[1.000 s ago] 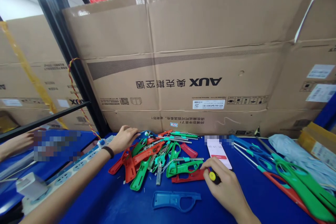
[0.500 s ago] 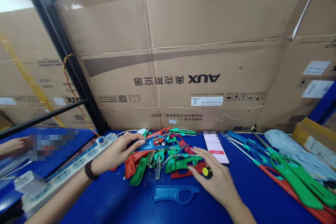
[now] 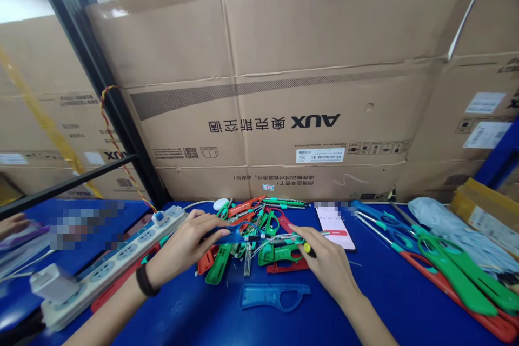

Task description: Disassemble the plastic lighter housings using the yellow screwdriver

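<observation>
My left hand (image 3: 188, 246) is shut on a blue plastic lighter casing (image 3: 232, 237), holding it low over a heap of red, green and blue lighter parts (image 3: 253, 246). My right hand (image 3: 328, 253) grips a small screwdriver with a yellow and black handle (image 3: 309, 250), and its fingertips reach the far end of the casing. A translucent blue casing half (image 3: 274, 296) lies on the table just in front of the heap. Where the screwdriver's tip sits is hidden among the parts.
A white power strip (image 3: 117, 259) lies left on the blue table (image 3: 389, 303). A phone (image 3: 334, 228) sits right of the heap, beside long green, red and blue lighters (image 3: 454, 275). A flattened AUX carton (image 3: 275, 92) stands behind. Another person's hand (image 3: 13, 224) shows far left.
My left hand has lifted the blue casing and carried it to the middle above the heap. My right hand has moved up and left with the screwdriver, closing on the casing.
</observation>
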Demonstrator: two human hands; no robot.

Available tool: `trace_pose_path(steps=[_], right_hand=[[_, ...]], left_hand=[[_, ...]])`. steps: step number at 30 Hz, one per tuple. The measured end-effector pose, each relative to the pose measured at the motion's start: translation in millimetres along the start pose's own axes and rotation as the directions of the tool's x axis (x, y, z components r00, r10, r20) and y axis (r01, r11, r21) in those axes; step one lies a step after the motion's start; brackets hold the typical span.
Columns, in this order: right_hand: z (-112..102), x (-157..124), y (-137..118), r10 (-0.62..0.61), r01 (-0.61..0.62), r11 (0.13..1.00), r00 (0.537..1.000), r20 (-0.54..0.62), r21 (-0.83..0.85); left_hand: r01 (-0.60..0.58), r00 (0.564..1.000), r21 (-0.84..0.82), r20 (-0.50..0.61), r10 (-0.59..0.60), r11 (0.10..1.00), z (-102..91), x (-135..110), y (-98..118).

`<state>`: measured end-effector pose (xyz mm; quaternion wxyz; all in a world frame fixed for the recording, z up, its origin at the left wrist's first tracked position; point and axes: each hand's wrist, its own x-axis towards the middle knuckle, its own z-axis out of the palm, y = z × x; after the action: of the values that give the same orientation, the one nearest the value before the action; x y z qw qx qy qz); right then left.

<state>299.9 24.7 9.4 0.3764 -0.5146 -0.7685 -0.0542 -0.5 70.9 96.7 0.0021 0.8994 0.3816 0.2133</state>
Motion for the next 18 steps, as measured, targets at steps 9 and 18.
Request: trace_pose_path(steps=[9, 18], right_hand=[[20, 66, -8, 0.154, -0.128, 0.976, 0.977, 0.144, -0.178], [38, 112, 11, 0.333, -0.315, 0.942, 0.923, 0.191, -0.117]], left_hand=[[0.122, 0.978, 0.241, -0.193, -0.076, 0.963, 11.6, 7, -34], [0.108, 0.979, 0.122, -0.184, -0.085, 0.987, -4.9, 3, -31]])
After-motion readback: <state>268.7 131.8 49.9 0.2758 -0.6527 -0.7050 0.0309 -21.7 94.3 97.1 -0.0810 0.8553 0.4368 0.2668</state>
